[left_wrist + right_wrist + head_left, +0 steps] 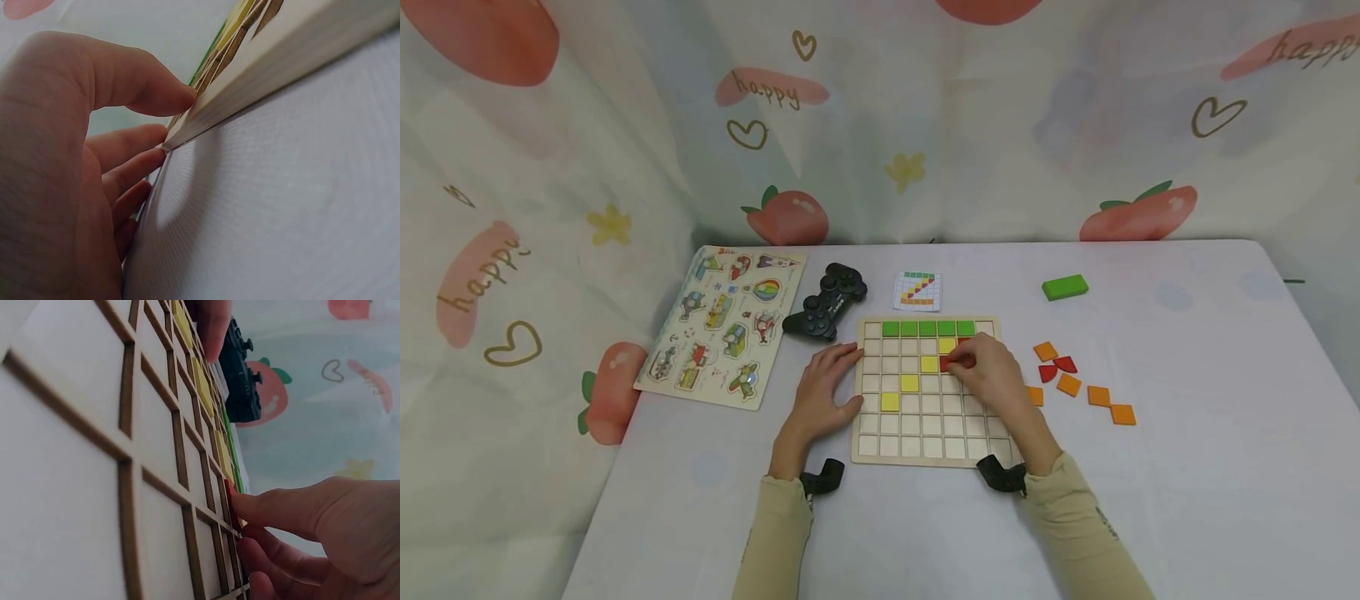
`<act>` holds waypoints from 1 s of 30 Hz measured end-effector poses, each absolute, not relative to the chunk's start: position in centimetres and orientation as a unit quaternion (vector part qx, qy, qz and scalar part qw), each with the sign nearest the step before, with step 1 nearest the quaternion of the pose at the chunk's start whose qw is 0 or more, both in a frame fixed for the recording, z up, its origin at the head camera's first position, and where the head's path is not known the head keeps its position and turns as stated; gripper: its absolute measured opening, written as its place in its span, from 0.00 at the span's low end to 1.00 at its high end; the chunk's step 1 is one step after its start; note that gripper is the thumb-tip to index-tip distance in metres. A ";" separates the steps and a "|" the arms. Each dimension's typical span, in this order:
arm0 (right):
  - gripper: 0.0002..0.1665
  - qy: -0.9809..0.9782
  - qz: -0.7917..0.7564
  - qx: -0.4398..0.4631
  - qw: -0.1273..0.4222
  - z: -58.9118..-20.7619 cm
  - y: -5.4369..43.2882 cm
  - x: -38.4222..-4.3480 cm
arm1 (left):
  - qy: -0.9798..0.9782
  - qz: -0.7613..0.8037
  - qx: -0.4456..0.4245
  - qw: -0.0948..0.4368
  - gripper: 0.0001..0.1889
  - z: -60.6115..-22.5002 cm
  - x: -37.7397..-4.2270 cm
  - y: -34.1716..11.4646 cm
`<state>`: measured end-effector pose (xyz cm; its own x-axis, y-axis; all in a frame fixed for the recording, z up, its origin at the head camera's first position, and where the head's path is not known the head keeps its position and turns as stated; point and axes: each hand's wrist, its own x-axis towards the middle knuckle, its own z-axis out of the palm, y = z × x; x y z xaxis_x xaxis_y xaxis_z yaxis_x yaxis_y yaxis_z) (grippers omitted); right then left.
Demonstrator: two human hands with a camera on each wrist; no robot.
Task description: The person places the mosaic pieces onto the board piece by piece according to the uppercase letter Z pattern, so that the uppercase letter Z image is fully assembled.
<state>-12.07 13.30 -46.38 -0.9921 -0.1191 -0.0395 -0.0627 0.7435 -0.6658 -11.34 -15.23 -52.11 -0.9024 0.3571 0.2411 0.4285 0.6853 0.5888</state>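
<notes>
A wooden grid board (931, 450) lies on the table with a row of several green square tiles (927, 328) near its far edge. Several yellow tiles (910, 383) run diagonally down to the left. My right hand (988, 371) pinches a red piece (232, 503) between thumb and index finger, at the cell right of a yellow tile. Another red piece, partly covered by this hand, shows in the row above. My left hand (823, 392) rests at the board's left edge, fingers loosely extended, its thumb (165, 94) on the rim in the left wrist view.
Right of the board lie several orange squares (1099, 396) and red rounded pieces (1064, 364), with a green block (1065, 287) farther back. Behind the board is a pattern card (917, 292). A black game controller (826, 302) and a vehicle puzzle board (722, 329) are at left.
</notes>
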 end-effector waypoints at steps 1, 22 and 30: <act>0.09 0.933 -0.354 -0.055 0.040 -46.4 13.3 -12.1 | -0.916 -0.334 -0.215 0.054 0.36 -52.1 -11.3 -15.2; 0.16 0.936 -0.344 -0.023 0.076 -44.5 18.8 -12.4 | -0.917 -0.336 -0.213 0.035 0.36 -51.8 -11.4 -15.3; 0.24 0.936 -0.331 0.038 0.113 -43.9 26.4 -11.5 | -0.919 -0.332 -0.211 0.032 0.36 -51.8 -11.4 -15.2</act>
<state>-11.46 26.43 -43.90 -0.9718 -0.0042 -0.2359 0.1449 0.7784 -0.6108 -11.41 -15.22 -51.76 -0.9092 0.3655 0.1992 0.4084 0.6902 0.5973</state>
